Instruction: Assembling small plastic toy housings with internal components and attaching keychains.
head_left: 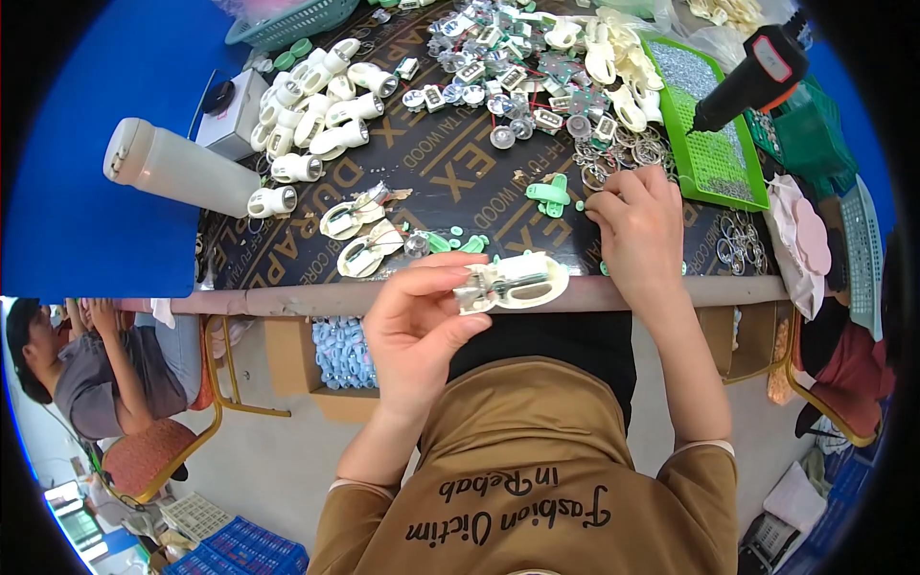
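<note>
With our left hand (412,321), we are holding an open white casing (544,290) between the thumb and the bent fingers, just above the near edge of the desk (426,206); some inner parts are showing in it. Our right hand (634,225) is curling its fingers downward, right of the middle of this edge; its fingertips are partly hiding, so we cannot tell if they are gripping something. Green parts (549,195) are lying just left of it. White torches (316,123) are forming a heap toward the far left corner, and a green tray (678,134) is standing by the right edge.
</note>
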`<state>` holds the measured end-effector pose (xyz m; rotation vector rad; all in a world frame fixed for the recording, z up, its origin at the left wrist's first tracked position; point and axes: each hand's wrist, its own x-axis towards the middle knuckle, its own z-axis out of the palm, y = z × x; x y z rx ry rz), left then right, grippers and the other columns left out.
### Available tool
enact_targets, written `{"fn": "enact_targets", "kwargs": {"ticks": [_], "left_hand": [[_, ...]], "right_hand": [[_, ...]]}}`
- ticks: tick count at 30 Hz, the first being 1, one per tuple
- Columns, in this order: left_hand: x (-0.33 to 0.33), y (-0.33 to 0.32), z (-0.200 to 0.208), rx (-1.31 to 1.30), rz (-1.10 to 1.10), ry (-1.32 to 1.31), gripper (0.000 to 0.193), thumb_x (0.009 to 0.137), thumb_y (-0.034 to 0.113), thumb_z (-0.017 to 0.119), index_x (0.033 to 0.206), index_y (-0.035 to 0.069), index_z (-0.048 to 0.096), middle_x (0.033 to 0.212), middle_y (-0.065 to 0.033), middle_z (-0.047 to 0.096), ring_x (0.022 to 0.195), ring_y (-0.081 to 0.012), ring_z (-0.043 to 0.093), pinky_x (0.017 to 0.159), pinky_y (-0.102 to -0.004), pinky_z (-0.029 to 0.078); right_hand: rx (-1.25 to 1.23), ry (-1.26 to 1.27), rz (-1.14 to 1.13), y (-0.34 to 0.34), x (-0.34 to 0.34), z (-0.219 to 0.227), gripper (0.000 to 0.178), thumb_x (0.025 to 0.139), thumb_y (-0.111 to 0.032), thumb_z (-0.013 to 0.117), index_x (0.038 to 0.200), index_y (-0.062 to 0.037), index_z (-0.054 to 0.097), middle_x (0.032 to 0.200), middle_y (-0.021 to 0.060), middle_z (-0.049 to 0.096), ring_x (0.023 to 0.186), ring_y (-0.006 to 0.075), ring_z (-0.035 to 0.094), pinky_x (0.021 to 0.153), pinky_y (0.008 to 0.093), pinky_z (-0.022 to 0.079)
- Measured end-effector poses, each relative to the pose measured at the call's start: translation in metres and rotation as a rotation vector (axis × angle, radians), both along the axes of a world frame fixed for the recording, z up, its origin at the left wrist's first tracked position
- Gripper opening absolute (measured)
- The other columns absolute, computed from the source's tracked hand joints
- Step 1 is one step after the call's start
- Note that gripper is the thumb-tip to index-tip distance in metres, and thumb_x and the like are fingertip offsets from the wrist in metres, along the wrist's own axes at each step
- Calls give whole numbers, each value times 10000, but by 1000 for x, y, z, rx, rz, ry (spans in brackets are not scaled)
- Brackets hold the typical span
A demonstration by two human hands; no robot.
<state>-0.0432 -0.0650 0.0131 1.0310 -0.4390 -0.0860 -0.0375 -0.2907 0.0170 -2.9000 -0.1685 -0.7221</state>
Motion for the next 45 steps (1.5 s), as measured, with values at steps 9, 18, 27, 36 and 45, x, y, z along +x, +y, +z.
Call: {"fn": "enact_targets", "kwargs": {"ticks": [9,18,27,36,45], "left_hand": [[1,-2,7,97,98,-103,326,708,-136,623,998,-34,516,1134,-196,498,1003,-213,545,802,-300,503],[4,-4,7,82,65,-90,343,716,-126,624,1023,-33,503,1134,-205,496,1032,-218,527,831,-313,490],[1,-9,8,157,113,-143,331,719,-124,628,1012,-27,511,1156,-184,480,1013,-205,535,818,-301,500],[-7,-17,19,442,338,-396,305,632,-34,746,901,11,609,1011,-154,591,842,-202,600,685,-245,499],[-11,-16,30,596,437,-604,306,620,-19,757,897,17,632,1009,-158,591,782,-203,613,638,-267,520]], "right_hand": [[138,158,38,-8,-5,8,105,671,-36,640,772,-55,618,777,49,563,820,235,505,741,355,379],[62,42,127,-8,11,1,44,674,-63,637,713,-80,650,710,12,579,761,188,500,716,318,371],[582,11,251,4,-13,25,91,637,-86,676,687,-76,601,701,41,583,692,215,509,642,326,379],[212,-294,421,35,-34,57,229,531,-152,640,745,-76,607,724,-6,559,657,168,495,596,305,341],[58,-357,370,43,-38,58,289,495,-162,569,757,-45,612,722,8,555,624,152,491,612,289,332]]}}
